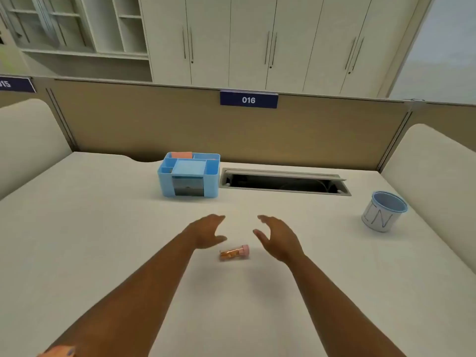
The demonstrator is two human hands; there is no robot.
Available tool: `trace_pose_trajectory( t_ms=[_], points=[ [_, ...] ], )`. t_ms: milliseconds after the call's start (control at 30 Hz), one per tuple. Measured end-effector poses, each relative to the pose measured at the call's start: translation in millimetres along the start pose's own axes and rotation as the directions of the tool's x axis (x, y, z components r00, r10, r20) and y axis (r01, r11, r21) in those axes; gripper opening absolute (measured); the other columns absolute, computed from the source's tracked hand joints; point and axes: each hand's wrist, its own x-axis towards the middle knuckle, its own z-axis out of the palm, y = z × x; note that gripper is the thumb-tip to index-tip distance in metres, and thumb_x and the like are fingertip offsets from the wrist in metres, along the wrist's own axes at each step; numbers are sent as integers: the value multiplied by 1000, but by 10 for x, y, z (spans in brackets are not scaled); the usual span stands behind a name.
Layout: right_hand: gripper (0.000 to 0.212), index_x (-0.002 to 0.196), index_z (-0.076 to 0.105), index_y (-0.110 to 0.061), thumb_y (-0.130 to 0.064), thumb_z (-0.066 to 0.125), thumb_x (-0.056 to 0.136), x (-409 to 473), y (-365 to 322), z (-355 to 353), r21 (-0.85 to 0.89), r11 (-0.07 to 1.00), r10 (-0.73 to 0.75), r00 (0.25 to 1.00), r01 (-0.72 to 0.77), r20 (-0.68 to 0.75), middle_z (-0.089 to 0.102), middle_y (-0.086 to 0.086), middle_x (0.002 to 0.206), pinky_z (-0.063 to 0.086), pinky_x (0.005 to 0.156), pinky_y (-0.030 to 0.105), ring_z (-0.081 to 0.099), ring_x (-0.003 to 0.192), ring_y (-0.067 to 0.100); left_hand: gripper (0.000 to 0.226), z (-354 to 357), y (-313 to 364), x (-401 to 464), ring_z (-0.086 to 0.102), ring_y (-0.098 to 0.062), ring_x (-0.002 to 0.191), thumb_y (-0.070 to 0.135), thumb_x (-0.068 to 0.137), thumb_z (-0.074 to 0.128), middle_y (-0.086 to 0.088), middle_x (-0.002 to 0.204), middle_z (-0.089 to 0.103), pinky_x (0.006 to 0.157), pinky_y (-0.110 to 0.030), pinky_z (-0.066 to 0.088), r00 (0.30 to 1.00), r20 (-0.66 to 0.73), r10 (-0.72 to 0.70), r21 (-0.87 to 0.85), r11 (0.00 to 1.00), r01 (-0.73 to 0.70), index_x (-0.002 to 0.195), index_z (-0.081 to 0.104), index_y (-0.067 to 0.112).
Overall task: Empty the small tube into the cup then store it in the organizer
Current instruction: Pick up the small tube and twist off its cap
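A small clear tube (234,252) with a pink cap and orange contents lies on its side on the white desk, cap to the right. My left hand (207,231) hovers open just up and left of it, thumb near the tube. My right hand (277,237) is open to the tube's right, fingers spread, holding nothing. A blue-rimmed white cup (383,211) stands at the far right of the desk. The blue organizer (189,174) with several compartments sits at the back, left of centre.
An open cable slot (283,181) is set into the desk right of the organizer. A beige partition (180,124) with a "016" sign (248,99) closes the back. Padded side panels (438,166) flank both sides of the desk.
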Motion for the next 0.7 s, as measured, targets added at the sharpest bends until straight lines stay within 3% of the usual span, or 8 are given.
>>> trace_pose_trajectory(
  t_ms=[100, 233, 500, 633, 700],
  points=[
    [48, 131, 43, -22, -37, 56, 87, -44, 53, 148, -4, 999, 39, 988, -39, 148, 53, 1, 133, 37, 103, 33, 44, 124, 17, 59, 204, 31, -14, 36, -23, 134, 30, 87, 56, -7, 148, 36, 111, -37, 32, 997, 78, 10, -46, 999, -6, 139, 32, 16],
    [45, 127, 48, -23, -30, 60, 85, -82, 71, 363, 11, 999, 49, 965, -53, 257, 54, 0, 134, 39, 98, 30, 48, 121, 18, 47, 459, 84, -12, 46, -22, 124, 30, 86, 56, -7, 137, 51, 103, -35, 39, 999, 34, 25, -102, 995, -21, 130, 47, 15],
    [29, 115, 58, -17, -13, 47, 89, -117, -26, 581, 141, 978, 132, 980, -153, 147, 64, 6, 119, 43, 87, 29, 57, 107, 23, 19, 779, 185, -65, 56, -23, 95, 19, 81, 54, -9, 102, 61, 73, -31, 43, 979, -178, -96, -212, 976, 57, 96, 63, 13],
    [24, 109, 60, -11, -8, 53, 87, -107, -10, 563, 260, 949, 155, 981, -181, 119, 65, 10, 114, 46, 87, 32, 60, 100, 25, 18, 792, 178, -49, 55, -23, 92, 16, 83, 52, -9, 99, 62, 74, -32, 43, 976, -213, -56, -299, 954, -10, 97, 63, 12],
    [21, 108, 60, -7, -7, 55, 87, -85, -12, 495, 416, 880, 190, 973, -228, 132, 63, 12, 107, 52, 81, 33, 63, 89, 25, 16, 754, 174, -35, 56, -24, 89, 14, 86, 51, -10, 98, 63, 75, -33, 43, 977, -211, -23, -378, 924, -59, 99, 60, 10]
  ],
)
